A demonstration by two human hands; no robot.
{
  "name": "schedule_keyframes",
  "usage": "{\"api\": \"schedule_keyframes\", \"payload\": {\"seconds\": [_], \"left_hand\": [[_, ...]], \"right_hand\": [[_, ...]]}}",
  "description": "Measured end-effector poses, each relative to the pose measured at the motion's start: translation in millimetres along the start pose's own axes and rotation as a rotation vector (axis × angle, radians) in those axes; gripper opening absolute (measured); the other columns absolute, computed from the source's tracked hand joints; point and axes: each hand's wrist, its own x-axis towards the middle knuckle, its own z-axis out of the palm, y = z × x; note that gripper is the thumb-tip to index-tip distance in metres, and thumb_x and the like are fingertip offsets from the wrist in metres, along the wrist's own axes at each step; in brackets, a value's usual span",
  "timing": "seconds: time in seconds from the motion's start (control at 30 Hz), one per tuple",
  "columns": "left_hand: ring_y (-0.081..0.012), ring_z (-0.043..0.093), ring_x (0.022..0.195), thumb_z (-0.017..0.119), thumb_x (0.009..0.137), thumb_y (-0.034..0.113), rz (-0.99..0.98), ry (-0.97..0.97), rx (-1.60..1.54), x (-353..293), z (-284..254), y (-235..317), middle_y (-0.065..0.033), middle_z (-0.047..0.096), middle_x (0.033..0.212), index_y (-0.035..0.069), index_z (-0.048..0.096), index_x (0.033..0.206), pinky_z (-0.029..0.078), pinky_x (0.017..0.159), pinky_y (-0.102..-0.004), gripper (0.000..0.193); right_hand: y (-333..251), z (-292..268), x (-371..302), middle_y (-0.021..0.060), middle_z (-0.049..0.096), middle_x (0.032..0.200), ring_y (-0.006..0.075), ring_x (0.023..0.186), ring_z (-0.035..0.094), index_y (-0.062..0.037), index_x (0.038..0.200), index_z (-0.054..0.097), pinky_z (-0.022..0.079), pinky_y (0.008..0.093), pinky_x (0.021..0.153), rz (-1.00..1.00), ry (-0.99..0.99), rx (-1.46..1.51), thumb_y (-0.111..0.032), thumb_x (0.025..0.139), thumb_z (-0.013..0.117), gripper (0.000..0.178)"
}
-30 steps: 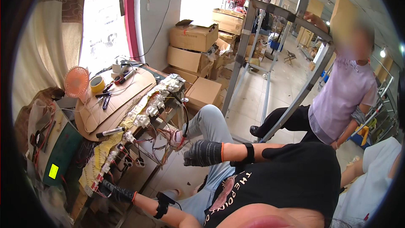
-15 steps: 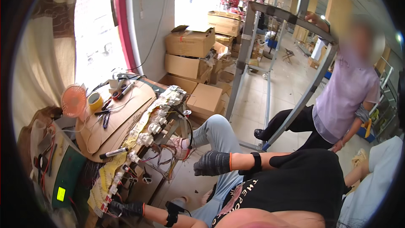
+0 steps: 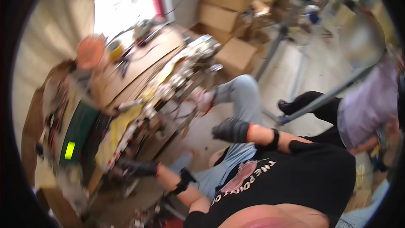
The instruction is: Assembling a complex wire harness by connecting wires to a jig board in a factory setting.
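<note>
Since half a second ago the whole view has swung, so the bench, both gloved hands and the co-worker (image 3: 369,103) now sit farther right and higher in the picture, with more blur. The left hand (image 3: 140,168) stays by the near end of the row of white connectors (image 3: 165,88); blur hides whether its fingers touch the row, and I cannot tell how open they are or whether they grip anything. From there the row runs away up and to the right along yellow tape (image 3: 121,126), beside a marker (image 3: 130,104). The right hand (image 3: 230,131) is over the jeans (image 3: 243,97), to the right of the row and apart from it; its fingers lie together, but their closure and any hold cannot be told.
</note>
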Motion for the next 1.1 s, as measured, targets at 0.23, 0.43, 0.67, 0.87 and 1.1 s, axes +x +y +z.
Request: {"api": "schedule_keyframes", "payload": {"seconds": [0.23,0.43,0.67,0.87,1.1], "left_hand": [[-0.0308,0.049,0.106,0.064,0.081,0.018,0.386,-0.266,0.268,28,6,185,-0.0184,0.049,0.117,-0.002,0.045,0.119,0.039,0.093,-0.0388,0.047],[-0.0316,0.055,0.093,0.056,0.078,0.007,0.566,-1.098,0.630,144,80,164,-0.0150,0.054,0.099,0.013,0.055,0.117,0.045,0.080,-0.0408,0.040],[-0.0336,0.052,0.090,0.060,0.081,0.012,0.518,-1.764,0.599,148,158,104,-0.0162,0.052,0.095,0.005,0.055,0.102,0.042,0.081,-0.0369,0.023],[-0.0272,0.057,0.083,0.050,0.085,0.002,0.504,-1.354,-0.148,76,95,159,-0.0121,0.057,0.087,0.002,0.057,0.093,0.046,0.076,-0.0333,0.011],[-0.0150,0.058,0.074,0.057,0.087,0.012,-0.576,-1.359,-0.246,-76,-51,199,-0.0100,0.061,0.090,0.004,0.058,0.101,0.048,0.065,-0.0285,0.016]], "right_hand": [[-7,-16,6,0.0095,0.058,0.079,0.0307,0.073,0.058,-0.0118,0.080,0.058,0.045,0.0420,0.064,-0.165,-0.016,0.063,-0.007,0.067,0.057,0.014],[-24,-17,1,0.0094,0.058,0.069,0.0291,0.068,0.058,-0.0101,0.078,0.058,0.044,0.0414,0.062,-0.192,0.070,0.095,-0.019,0.075,0.060,0.010],[2,-15,-25,0.0135,0.059,0.068,0.0338,0.063,0.057,-0.0077,0.079,0.057,0.045,0.0442,0.057,-0.051,0.016,0.146,-0.025,0.082,0.056,0.017],[-6,-17,-23,0.0085,0.060,0.069,0.0174,0.069,0.063,-0.0031,0.107,0.054,0.047,0.0306,0.060,0.261,0.052,0.825,-0.019,0.086,0.059,0.027],[-46,9,58,0.0099,0.051,0.077,0.0197,0.067,0.053,-0.0043,0.085,0.059,0.042,0.0300,0.057,-0.377,0.190,0.503,-0.016,0.086,0.058,0.012]]}}
